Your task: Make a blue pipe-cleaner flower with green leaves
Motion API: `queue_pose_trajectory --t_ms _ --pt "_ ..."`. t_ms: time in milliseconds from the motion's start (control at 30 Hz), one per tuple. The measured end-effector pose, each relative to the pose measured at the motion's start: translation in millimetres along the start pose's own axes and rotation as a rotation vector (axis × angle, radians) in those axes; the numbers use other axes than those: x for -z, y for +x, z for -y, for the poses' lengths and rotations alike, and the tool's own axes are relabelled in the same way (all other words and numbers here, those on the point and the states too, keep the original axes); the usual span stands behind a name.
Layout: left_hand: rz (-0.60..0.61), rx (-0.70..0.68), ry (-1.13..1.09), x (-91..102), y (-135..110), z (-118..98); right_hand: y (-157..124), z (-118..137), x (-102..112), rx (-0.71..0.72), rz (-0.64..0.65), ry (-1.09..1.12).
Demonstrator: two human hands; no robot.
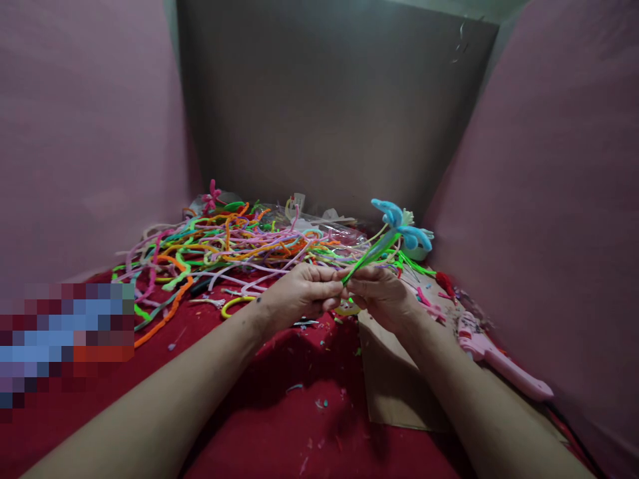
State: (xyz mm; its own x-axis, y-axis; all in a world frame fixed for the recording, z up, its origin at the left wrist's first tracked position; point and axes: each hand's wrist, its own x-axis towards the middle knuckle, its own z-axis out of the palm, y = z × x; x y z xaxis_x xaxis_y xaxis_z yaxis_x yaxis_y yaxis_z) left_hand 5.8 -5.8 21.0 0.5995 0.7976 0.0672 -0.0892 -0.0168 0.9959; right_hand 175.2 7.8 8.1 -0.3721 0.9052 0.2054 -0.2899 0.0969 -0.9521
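A pipe-cleaner flower [399, 226] with blue petals and a pale centre tilts up to the right on a green stem. Both hands meet at the stem's lower end, above the red cloth. My left hand [309, 291] is closed, its thumb and fingers pinching the stem's tip. My right hand [379, 293] is closed round the stem just beside it, fingertips nearly touching the left ones. Behind the hands spreads a tangled heap of pipe cleaners [249, 246] in many colours. Yellow-handled scissors [232, 306] lie partly hidden near my left wrist.
A pink glue gun [504, 366] lies right of my right forearm, its cord running toward me. Under that arm is a cardboard sheet [394, 392]. Scraps dot the red cloth [299, 426]. Pink walls [559, 166] rise at both sides. A pixelated patch covers the left edge.
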Motion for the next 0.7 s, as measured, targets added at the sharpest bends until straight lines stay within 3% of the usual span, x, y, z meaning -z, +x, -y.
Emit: queue_pose_trajectory --t_ms 67,167,300,400,700 --pt "-0.015 -0.002 0.095 -1.5 0.3 -2.1 0.9 -1.7 0.3 0.045 -0.052 -0.017" --pt "-0.14 -0.077 0.358 -6.2 2.1 -3.7 1.5 -4.8 -2.4 0.1 -0.161 -0.038" --pt "-0.353 -0.287 0.69 -10.3 5.3 3.3 -0.7 -4.5 -9.6 0.105 -0.258 -0.123" --pt "-0.461 -0.401 0.787 -9.9 6.1 8.8 -2.5 -2.6 -13.4 0.096 -0.267 -0.204" --pt "-0.337 -0.266 0.553 -10.1 3.8 -3.6 -2.3 1.4 -7.9 0.093 -0.142 -0.091"
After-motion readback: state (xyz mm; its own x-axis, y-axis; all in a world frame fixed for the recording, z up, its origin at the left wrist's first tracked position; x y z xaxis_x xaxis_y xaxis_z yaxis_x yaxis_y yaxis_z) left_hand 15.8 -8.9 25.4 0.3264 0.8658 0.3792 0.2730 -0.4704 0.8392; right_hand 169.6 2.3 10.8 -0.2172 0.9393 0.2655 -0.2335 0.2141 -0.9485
